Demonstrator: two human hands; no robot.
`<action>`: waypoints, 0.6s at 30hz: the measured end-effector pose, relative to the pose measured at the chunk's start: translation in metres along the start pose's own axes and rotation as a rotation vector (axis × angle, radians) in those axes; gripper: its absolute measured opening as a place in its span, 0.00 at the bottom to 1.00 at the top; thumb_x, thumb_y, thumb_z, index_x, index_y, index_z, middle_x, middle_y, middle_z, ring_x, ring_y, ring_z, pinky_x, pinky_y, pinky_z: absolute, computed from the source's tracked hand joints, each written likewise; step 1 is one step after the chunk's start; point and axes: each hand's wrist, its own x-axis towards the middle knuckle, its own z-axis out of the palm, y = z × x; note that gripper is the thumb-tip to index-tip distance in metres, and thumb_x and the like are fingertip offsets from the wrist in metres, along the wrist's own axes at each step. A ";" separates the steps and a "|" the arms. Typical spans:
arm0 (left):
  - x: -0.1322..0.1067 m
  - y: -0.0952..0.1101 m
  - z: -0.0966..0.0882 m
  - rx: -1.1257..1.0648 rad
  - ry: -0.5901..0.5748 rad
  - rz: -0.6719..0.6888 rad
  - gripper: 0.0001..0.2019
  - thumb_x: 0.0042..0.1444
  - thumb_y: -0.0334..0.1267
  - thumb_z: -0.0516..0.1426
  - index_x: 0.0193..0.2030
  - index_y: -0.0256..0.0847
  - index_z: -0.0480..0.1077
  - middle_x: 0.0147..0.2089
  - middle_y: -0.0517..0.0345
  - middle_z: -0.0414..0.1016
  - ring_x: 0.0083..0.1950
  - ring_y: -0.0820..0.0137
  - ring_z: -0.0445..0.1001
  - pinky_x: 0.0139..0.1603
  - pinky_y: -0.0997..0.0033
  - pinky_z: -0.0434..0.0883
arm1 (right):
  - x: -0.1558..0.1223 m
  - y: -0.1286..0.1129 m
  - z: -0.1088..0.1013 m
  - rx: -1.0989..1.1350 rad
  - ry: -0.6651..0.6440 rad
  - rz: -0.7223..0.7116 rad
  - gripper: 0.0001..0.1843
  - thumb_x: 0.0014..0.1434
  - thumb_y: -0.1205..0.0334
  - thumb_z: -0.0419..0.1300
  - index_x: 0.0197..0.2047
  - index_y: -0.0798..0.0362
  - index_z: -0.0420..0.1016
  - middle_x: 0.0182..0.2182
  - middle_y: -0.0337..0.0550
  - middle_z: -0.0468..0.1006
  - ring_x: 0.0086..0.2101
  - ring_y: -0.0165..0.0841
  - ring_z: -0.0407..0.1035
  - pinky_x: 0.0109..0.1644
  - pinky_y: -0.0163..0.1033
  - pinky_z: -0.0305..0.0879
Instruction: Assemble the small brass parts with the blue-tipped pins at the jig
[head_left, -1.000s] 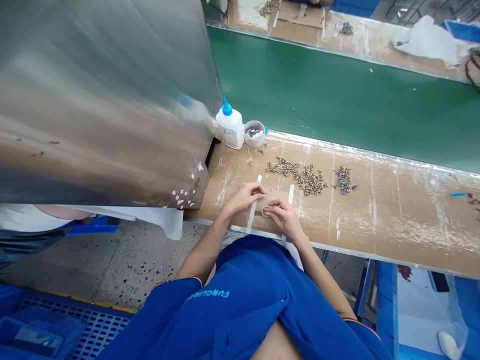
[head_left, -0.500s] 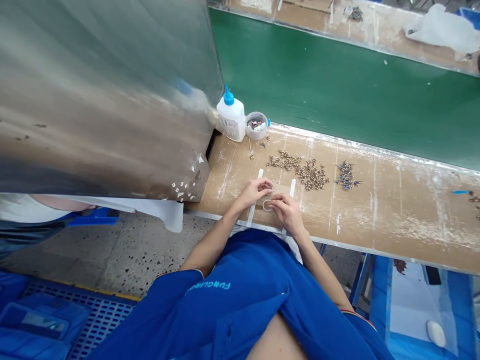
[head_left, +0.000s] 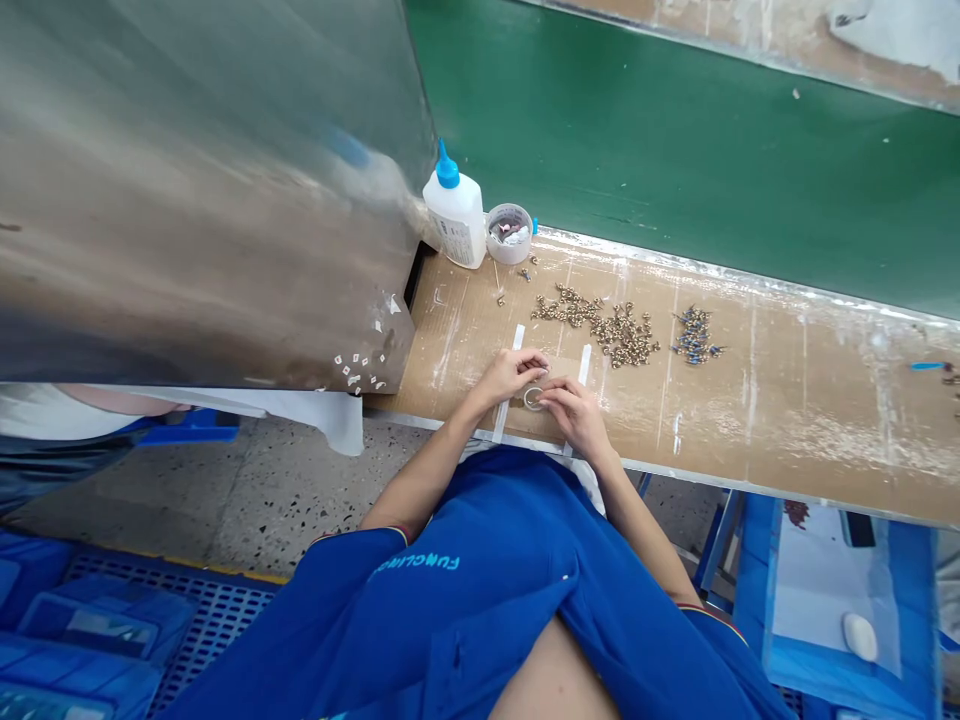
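Both hands work close together over the brown work surface (head_left: pixel 480 330). The fingers of my left hand (head_left: pixel 514 375) are pinched; whatever sits between them is too small to make out. Facing it, my right hand (head_left: pixel 576 412) is also pinched, its fingertips at the edge of a small white ring (head_left: pixel 532 399) lying below the hands. Whether those fingers hold anything is unclear. Beyond the hands lies a pile of small gold-coloured metal pieces (head_left: pixel 626 335). A smaller heap of similar pieces with blue parts (head_left: pixel 696 336) is to its right.
A white bottle with a blue nozzle (head_left: pixel 457 222) and a tape roll (head_left: pixel 510 240) holding scraps stand at the back left. A large metal panel (head_left: pixel 225 200) rises at left. Behind runs a green belt (head_left: pixel 675 140). At lower right is a blue tray (head_left: pixel 757 600).
The view has shifted slightly, so the bench items sit a little higher in the picture. Both hands keep nearly the same pinched pose above the ring.
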 end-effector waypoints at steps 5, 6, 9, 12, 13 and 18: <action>0.002 -0.003 0.001 0.004 0.004 0.002 0.07 0.58 0.39 0.61 0.38 0.37 0.77 0.34 0.56 0.82 0.35 0.71 0.78 0.38 0.74 0.74 | 0.006 0.005 -0.004 0.152 0.215 0.200 0.18 0.72 0.47 0.57 0.38 0.49 0.80 0.35 0.46 0.84 0.37 0.38 0.79 0.41 0.43 0.76; 0.002 -0.003 0.002 0.014 0.004 0.005 0.07 0.58 0.39 0.62 0.37 0.37 0.78 0.33 0.56 0.82 0.34 0.71 0.78 0.38 0.74 0.73 | 0.008 0.007 -0.005 0.163 0.266 0.230 0.19 0.72 0.45 0.56 0.39 0.49 0.79 0.34 0.46 0.84 0.35 0.37 0.78 0.39 0.42 0.76; 0.002 -0.003 0.002 0.053 0.012 0.017 0.06 0.57 0.38 0.63 0.35 0.37 0.79 0.33 0.56 0.82 0.34 0.71 0.78 0.39 0.74 0.73 | 0.015 0.012 -0.007 0.131 0.369 0.243 0.21 0.72 0.42 0.54 0.40 0.49 0.77 0.32 0.44 0.83 0.33 0.36 0.78 0.39 0.41 0.76; 0.002 -0.002 0.003 0.072 0.028 0.026 0.04 0.57 0.35 0.63 0.36 0.37 0.80 0.35 0.55 0.84 0.36 0.70 0.79 0.43 0.72 0.75 | 0.022 0.013 -0.008 0.050 0.389 0.203 0.21 0.73 0.42 0.54 0.40 0.49 0.77 0.33 0.45 0.84 0.34 0.37 0.79 0.40 0.43 0.75; 0.002 -0.001 0.003 0.075 0.034 0.026 0.04 0.57 0.34 0.63 0.36 0.37 0.80 0.36 0.55 0.84 0.36 0.70 0.80 0.44 0.72 0.76 | 0.024 0.013 -0.008 0.017 0.385 0.189 0.20 0.73 0.43 0.54 0.40 0.49 0.77 0.33 0.45 0.84 0.35 0.38 0.79 0.41 0.43 0.75; 0.002 -0.001 0.004 0.095 0.047 0.021 0.04 0.57 0.35 0.63 0.36 0.38 0.80 0.37 0.55 0.85 0.37 0.69 0.80 0.45 0.70 0.77 | 0.027 0.013 -0.008 -0.114 0.322 0.141 0.19 0.73 0.47 0.54 0.39 0.49 0.78 0.34 0.46 0.85 0.35 0.39 0.79 0.42 0.43 0.74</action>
